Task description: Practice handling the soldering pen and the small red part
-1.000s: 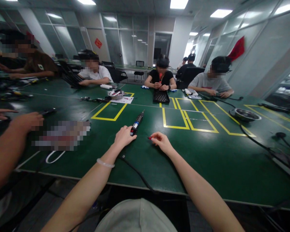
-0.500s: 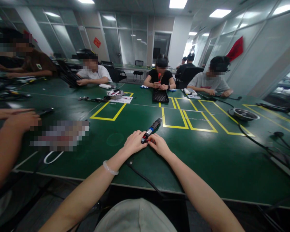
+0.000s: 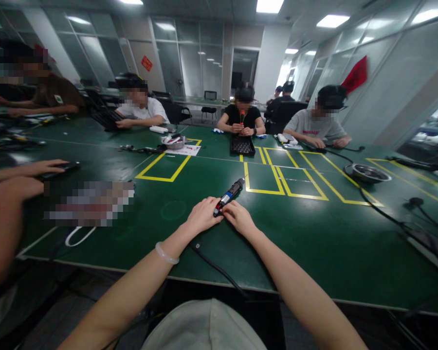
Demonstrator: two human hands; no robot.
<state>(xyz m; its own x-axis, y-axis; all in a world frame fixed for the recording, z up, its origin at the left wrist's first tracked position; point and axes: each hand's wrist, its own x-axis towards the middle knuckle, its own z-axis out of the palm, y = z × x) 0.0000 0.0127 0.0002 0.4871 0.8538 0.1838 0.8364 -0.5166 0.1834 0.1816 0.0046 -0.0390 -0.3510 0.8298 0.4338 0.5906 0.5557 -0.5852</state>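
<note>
A slim black handheld device (image 3: 230, 193) points away from me, up and to the right, with a thin metal tip. Blue and silver parts show along its middle, and a bit of red near its back end. My left hand (image 3: 203, 215) is closed around the left side of the back end. From the right, my right hand (image 3: 240, 218) pinches at the same end beside the red part. What lies between its fingertips is too small to make out. Both hands rest low over the green table (image 3: 204, 262).
A black cable (image 3: 219, 267) lies below my hands. To the left are a blurred-out packet (image 3: 91, 204) and another person's hand (image 3: 47, 167). Yellow tape rectangles (image 3: 264, 192) mark the table. Farther off are a black tray (image 3: 243, 146), a round metal dish (image 3: 371, 172) and several seated people.
My right fingertips have shifted slightly, and the orange-red spot by them is now covered. My left hand and the device stay in place. The neighbour's arm at left has moved left.
</note>
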